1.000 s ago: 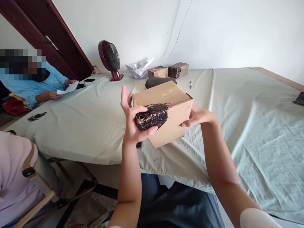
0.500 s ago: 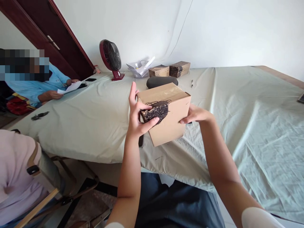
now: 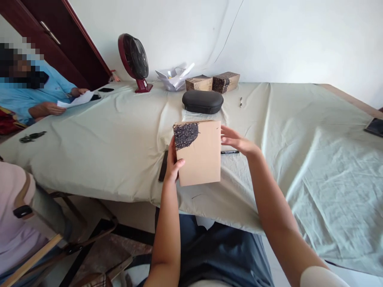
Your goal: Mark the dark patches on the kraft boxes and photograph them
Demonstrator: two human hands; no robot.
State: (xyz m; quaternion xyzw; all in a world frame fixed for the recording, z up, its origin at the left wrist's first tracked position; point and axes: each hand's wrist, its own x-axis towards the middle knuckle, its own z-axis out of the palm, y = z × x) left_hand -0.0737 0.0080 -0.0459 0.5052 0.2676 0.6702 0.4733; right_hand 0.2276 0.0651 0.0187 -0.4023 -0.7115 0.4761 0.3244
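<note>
A brown cardboard box (image 3: 200,161) is held up over the near edge of the table, one broad face toward me. Dense black scribble (image 3: 186,134) covers that face's upper left corner. My left hand (image 3: 173,163) grips the box's left side, thumb on the front face and fingers partly hidden behind. At the right edge, my right hand (image 3: 237,141) has its fingers stretched out by the upper corner; whether they touch the cardboard I cannot tell. A black pen (image 3: 229,152) lies on the cloth beneath that hand. Partly behind my left hand is a dark flat object (image 3: 163,167).
A black zip case (image 3: 202,101) sits behind the box. Farther back are two marked cardboard boxes (image 3: 226,81), a plastic basket (image 3: 172,83) with papers, and a red fan (image 3: 134,59). Two people sit at left, one holding paper (image 3: 76,99). Pale cloth (image 3: 299,139) covers the table.
The box has turned from tilted to nearly upright, its broad face toward me. My left hand has shifted down its side, off the scribbled corner. My right hand's fingers have straightened.
</note>
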